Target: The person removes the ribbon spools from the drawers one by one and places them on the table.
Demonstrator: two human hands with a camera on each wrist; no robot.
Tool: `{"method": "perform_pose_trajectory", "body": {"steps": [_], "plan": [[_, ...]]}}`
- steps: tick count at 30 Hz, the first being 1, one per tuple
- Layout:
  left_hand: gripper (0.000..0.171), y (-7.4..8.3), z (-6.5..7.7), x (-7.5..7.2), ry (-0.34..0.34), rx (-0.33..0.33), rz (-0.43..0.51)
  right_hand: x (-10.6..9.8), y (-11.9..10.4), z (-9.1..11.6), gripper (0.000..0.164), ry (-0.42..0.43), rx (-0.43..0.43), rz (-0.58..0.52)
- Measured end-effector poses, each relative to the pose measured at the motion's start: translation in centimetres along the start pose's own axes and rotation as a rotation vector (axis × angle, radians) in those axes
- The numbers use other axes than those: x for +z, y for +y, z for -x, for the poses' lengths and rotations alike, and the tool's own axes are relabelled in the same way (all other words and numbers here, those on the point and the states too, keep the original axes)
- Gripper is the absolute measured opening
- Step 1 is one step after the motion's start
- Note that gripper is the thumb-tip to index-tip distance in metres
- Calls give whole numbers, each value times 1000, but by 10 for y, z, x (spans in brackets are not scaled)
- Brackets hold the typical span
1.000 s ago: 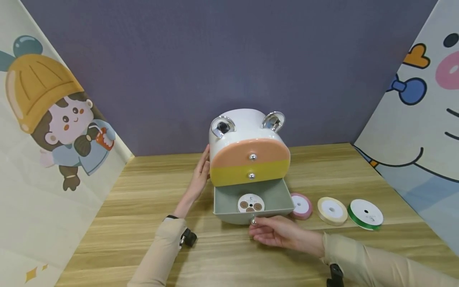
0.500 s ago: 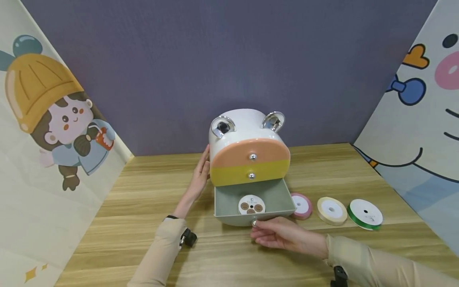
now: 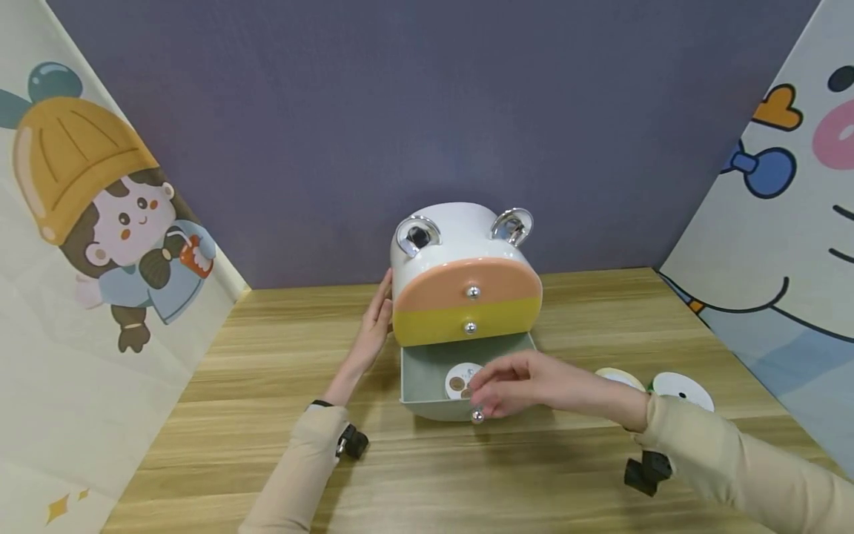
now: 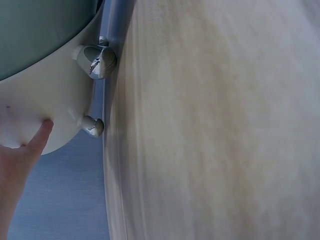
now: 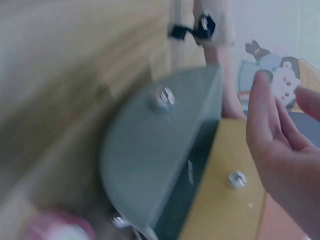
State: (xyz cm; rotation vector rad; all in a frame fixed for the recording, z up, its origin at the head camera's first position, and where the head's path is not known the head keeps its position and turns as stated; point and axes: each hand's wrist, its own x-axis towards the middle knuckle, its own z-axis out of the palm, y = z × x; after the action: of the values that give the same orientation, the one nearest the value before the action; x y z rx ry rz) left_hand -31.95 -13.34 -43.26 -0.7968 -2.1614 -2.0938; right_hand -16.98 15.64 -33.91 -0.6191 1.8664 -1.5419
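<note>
A white mini drawer chest (image 3: 460,237) with two silver ear shapes stands against the back wall. Its bottom green drawer (image 3: 422,409) is pulled out, and a white ribbon spool (image 3: 456,384) with brown circles lies inside, partly covered by my right hand. My left hand (image 3: 368,337) rests against the chest's left side; in the left wrist view a finger (image 4: 42,135) touches the white shell. My right hand (image 3: 523,382) hovers over the drawer's front edge with loosely bent fingers, holding nothing. It is apart from the drawer's silver knob (image 5: 162,97), as the right wrist view shows.
Right of the chest, a cream ribbon spool (image 3: 619,377) and a green-edged spool (image 3: 683,387) lie on the wooden table (image 3: 267,400), partly behind the right arm. A pink spool (image 5: 57,231) shows blurred in the right wrist view. Orange and yellow drawers above are closed.
My right hand has let go of the bottom drawer's knob and risen over the drawer's front edge. Before that, the drawer slid out slightly. The left hand stays against the chest.
</note>
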Motion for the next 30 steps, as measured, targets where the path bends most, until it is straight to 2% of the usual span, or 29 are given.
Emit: {"method": "perform_pose_trajectory", "body": {"steps": [4,6,11,14,17,21,24,30], "plan": [[52,4,0,0,-6,-19,9,-12,-5,-12,33,74,-169,394],[53,11,2,1,-13,-31,11,-18,-3,-18,32,91,-235,600],[53,26,8,3,-31,-50,5,-28,6,-28,41,48,-355,1102],[53,28,7,2,-32,-47,11,-32,10,-33,53,-5,-386,1322],[53,29,7,2,-30,-36,12,-32,11,-40,66,-58,-341,1395],[54,28,7,1,-26,-30,16,-31,13,-50,76,-108,-238,1404],[54,28,7,1,-31,-34,12,-30,16,-57,80,-151,-180,1415],[54,30,7,2,-35,-41,-12,-29,24,-66,80,-202,-132,1439]]}}
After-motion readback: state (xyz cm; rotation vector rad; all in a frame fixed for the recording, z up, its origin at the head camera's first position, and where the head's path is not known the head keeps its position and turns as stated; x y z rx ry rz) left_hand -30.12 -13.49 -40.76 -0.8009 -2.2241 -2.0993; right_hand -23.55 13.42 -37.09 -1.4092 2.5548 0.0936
